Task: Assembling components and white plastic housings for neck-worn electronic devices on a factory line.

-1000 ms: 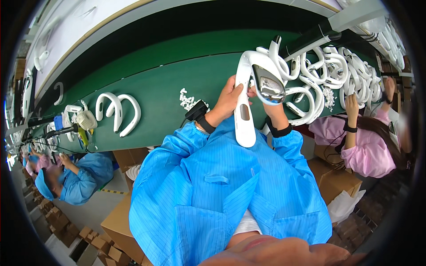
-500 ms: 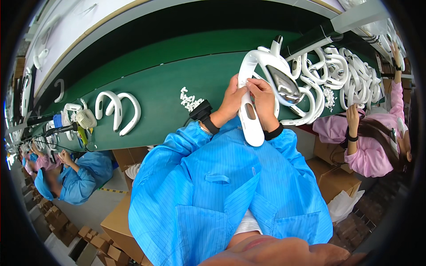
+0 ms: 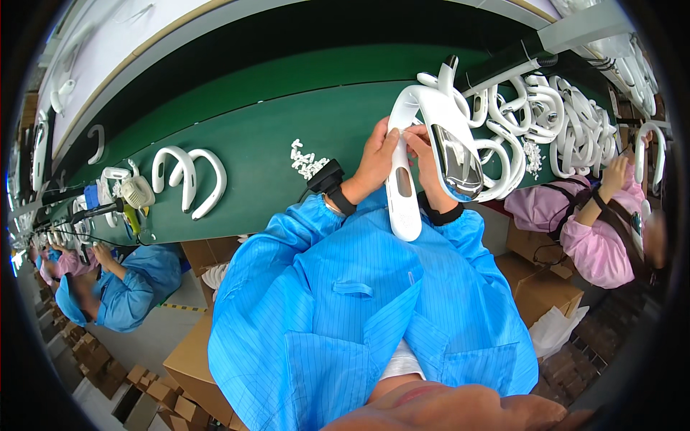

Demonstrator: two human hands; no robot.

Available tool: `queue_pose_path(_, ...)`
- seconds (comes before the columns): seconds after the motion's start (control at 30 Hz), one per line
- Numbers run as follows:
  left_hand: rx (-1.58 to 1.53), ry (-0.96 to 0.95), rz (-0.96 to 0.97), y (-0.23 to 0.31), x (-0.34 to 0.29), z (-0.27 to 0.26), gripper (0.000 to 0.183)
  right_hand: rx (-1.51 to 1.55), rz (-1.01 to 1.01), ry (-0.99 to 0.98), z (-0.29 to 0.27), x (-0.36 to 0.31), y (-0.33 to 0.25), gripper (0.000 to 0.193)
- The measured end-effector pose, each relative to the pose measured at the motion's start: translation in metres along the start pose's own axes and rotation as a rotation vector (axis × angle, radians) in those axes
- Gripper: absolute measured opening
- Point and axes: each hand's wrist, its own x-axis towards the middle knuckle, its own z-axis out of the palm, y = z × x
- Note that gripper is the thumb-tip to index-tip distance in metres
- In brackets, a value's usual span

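Between my hands hangs a white U-shaped device housing [image 3: 401, 205], its bend pointing away from me. One arm has a dark oval slot, and the other carries a shiny chrome panel [image 3: 457, 161]. My left hand [image 3: 375, 159] grips the slotted arm from the left, thumb on its upper face. My right hand [image 3: 428, 169] is closed at the inner side of the same arm, its fingertips pressed against it near my left thumb. The other arm partly hides the right hand, so any small part in those fingers cannot be made out.
Small white parts [image 3: 307, 161] lie in a pile on the green bench [image 3: 266, 136]. Two more housings [image 3: 180, 176] rest to the left, and many [image 3: 575, 129] are heaped to the right. A co-worker in pink [image 3: 596, 244] sits at right, another in blue [image 3: 140, 287] at left.
The housing has turned in my hands, its chrome arm swinging nearer to me. My right hand has shifted slightly behind it. The co-worker at right now has a white housing raised.
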Motion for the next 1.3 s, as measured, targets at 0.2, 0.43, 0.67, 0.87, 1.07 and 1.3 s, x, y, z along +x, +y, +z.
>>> queue_pose_path(0.2, 0.155, 0.057, 0.139, 0.002, 0.005, 0.004, 0.028, 0.121, -0.113, -0.036, -0.02, 0.017, 0.029, 0.033)
queue_pose_path(0.43, 0.352, 0.082, 0.177, -0.007, 0.026, 0.012, 0.024, -0.168, -0.157, 0.165, -0.01, 0.015, 0.064, 0.02)
queue_pose_path(0.67, 0.283, -0.001, -0.048, -0.039, 0.059, 0.018, 0.029, -0.237, -0.207, 0.368, -0.031, 0.018, 0.042, 0.029)
queue_pose_path(0.87, 0.105, -0.181, 0.006, -0.029, 0.099, 0.085, 0.029, 0.808, 0.305, -0.068, -0.069, -0.044, -0.02, 0.049)
queue_pose_path(1.07, 0.474, -0.512, 0.293, -0.006, 0.131, 0.239, 0.059, 1.02, 0.02, 0.394, -0.158, -0.042, -0.036, 0.031)
queue_pose_path(1.3, 0.693, -0.472, 0.007, -0.022, 0.148, 0.208, 0.035, 0.534, -0.676, 0.972, -0.413, 0.129, -0.167, 0.026)
